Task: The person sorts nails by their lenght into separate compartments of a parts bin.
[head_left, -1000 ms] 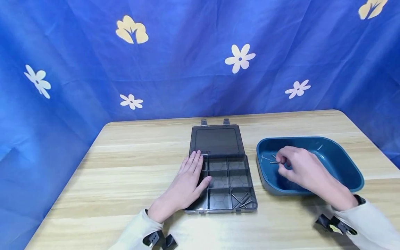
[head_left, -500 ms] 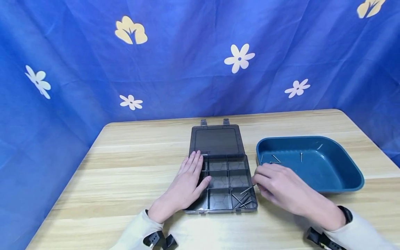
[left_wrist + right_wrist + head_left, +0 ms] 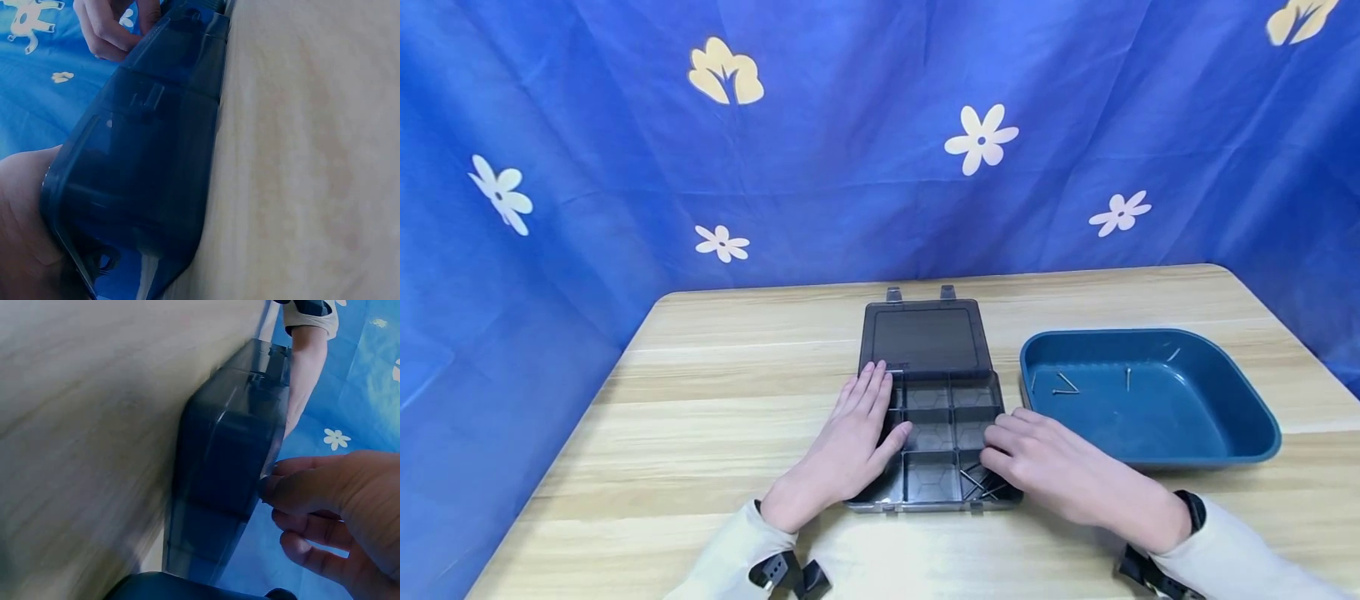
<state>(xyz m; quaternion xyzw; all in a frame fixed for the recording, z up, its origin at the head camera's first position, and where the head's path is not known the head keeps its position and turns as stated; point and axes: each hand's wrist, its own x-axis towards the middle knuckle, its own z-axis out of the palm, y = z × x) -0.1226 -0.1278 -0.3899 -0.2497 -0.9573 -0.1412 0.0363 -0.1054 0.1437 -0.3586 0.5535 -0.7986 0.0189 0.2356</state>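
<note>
A dark translucent compartment box [image 3: 928, 482] lies on the table with its lid [image 3: 927, 337] folded back. My left hand [image 3: 850, 437] rests along the box's left side, fingers straight and thumb over the left compartments. Several nails [image 3: 973, 479] lie crossed in the front right compartment. Over that compartment is my right hand [image 3: 1037, 462], its fingers bent. In the right wrist view, the thumb [image 3: 300, 490] and forefinger come together at the rim of the box; whether a nail is between them is hidden.
To the right stands a blue-green plastic bin [image 3: 1217, 400] with several loose nails [image 3: 1066, 385] at its left and one nail [image 3: 1127, 379] near the middle of its back. A blue curtain [image 3: 850, 167] with flower prints hangs behind the wooden table [image 3: 715, 375].
My right hand has moved left from inside the bin to the front right compartment. It carried a nail half a second ago, which I cannot single out now. The left hand stays put.
</note>
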